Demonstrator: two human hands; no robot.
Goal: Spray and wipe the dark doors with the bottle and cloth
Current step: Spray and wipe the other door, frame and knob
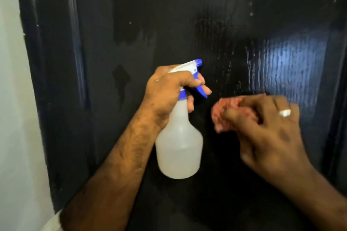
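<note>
Your left hand (169, 88) grips the spray bottle (179, 148) by its neck, a finger on the trigger; your right hand (266, 127) pinches the bunched pink cloth (223, 114) against the dark door (169, 15). Wipe the wet streaks at right with firm, overlapping strokes. Pale wall (11, 99) at left; nothing blocks you.

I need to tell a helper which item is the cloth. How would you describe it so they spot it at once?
Against the dark door, find the right hand wearing a pale ring. The cloth is the bunched pinkish wad it grips, just right of the translucent spray bottle: the only pink thing here.
</note>
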